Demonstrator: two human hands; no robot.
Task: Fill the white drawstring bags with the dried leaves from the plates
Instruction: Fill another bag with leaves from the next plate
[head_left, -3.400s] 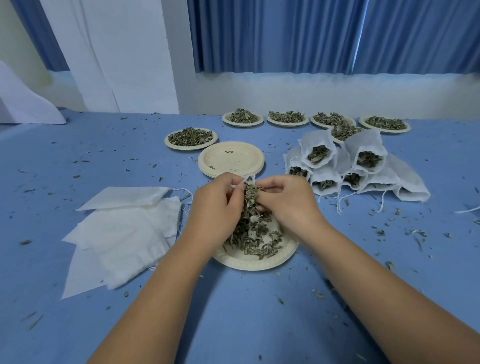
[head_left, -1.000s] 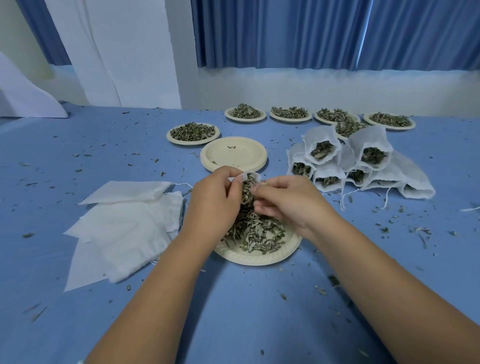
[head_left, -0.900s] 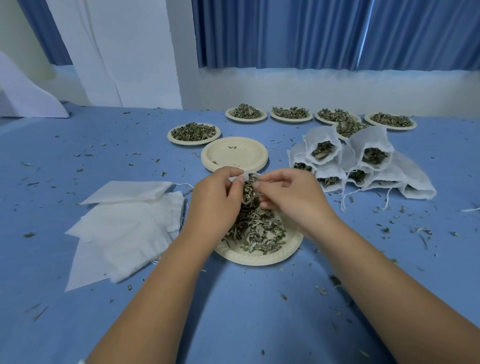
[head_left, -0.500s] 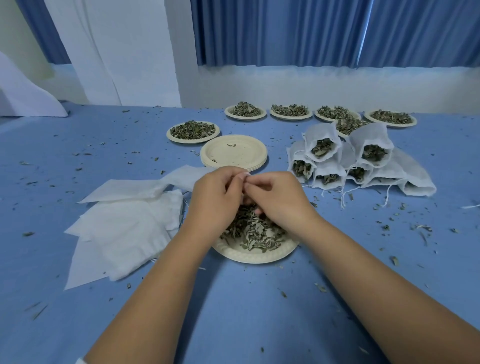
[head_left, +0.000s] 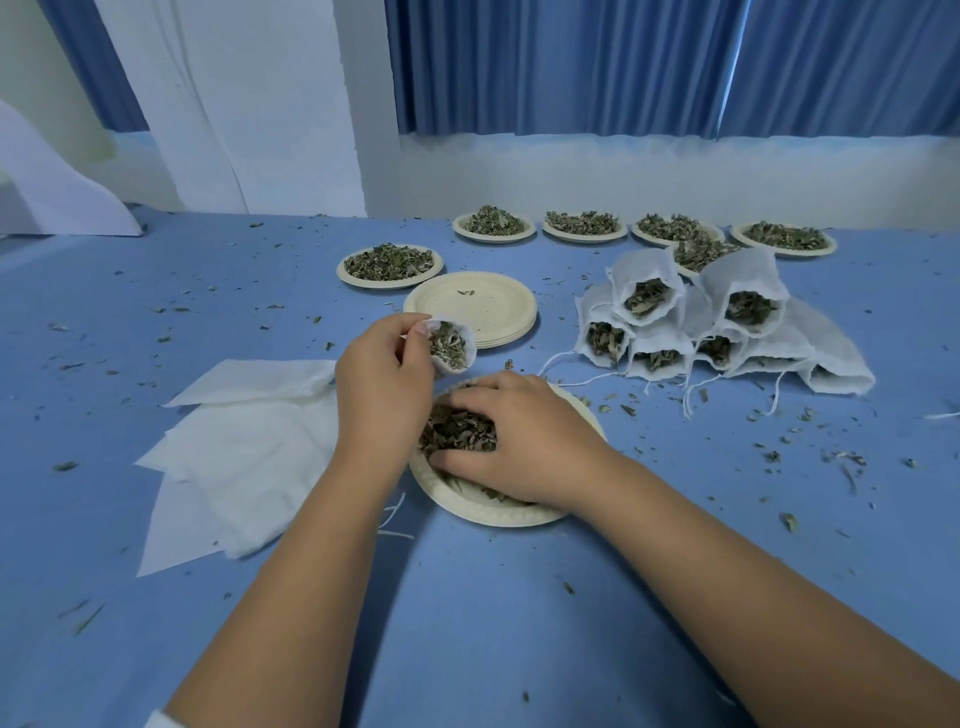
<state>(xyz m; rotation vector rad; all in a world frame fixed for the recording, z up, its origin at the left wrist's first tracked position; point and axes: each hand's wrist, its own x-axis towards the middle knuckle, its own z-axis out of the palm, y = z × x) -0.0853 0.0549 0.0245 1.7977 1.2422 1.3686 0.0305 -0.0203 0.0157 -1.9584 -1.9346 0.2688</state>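
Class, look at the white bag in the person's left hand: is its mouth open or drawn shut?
Open. The left hand pinches the rim of the bag, whose mouth gapes toward the camera, showing dried leaves inside.

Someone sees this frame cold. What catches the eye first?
Centre: the left hand holds a small white drawstring bag open, leaves inside, while the right hand grips the dried green leaves on the near cream paper plate. Right of them sits a pile of filled white bags; left, a flat stack of empty white bags.
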